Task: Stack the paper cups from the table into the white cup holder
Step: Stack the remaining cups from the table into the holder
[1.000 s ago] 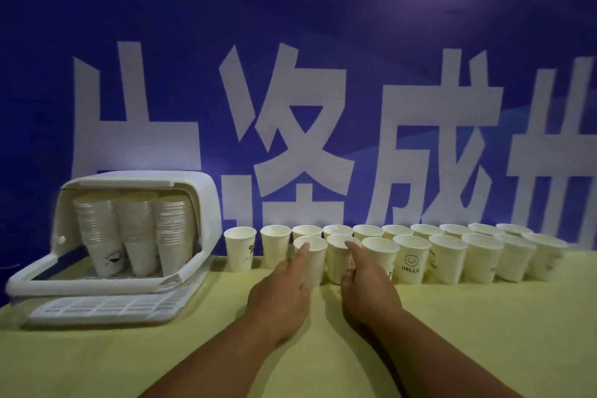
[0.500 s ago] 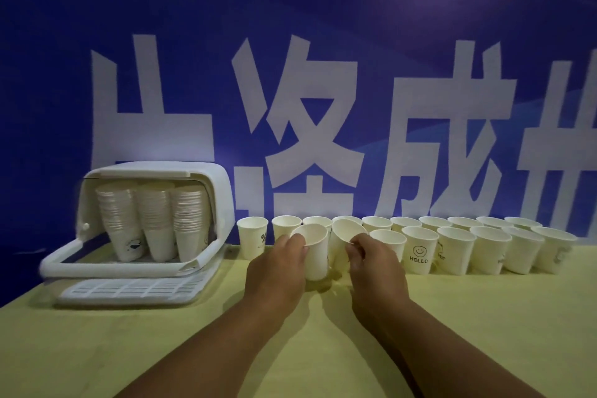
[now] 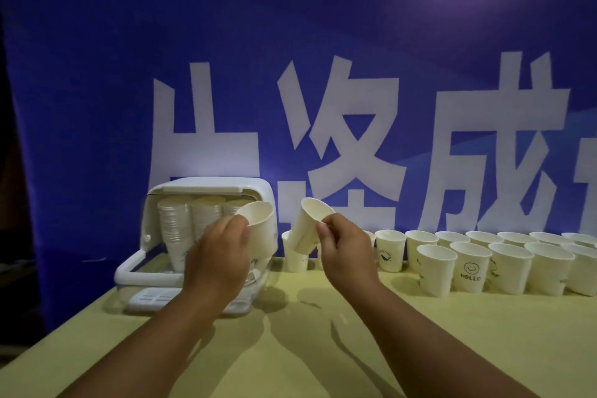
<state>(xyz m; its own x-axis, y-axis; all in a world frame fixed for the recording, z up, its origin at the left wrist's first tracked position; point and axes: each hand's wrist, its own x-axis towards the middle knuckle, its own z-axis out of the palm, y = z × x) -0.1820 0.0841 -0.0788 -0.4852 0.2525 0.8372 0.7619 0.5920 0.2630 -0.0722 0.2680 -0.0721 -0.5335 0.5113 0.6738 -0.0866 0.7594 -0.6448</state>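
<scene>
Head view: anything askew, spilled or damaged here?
Nothing stands out. Only the left cup in the left hand and the right cup in the right hand are tilted, as held cups would be. The table cups stand upright in rows, stacks sit in the holder; no spill or crushed cup shows.

Our left hand and the paper cup it grips cover the right side of the white cup holder and its third stack. Our right hand hides cups behind it. The row of cups and the banner run off the right edge. We cannot read the smaller prints.
</scene>
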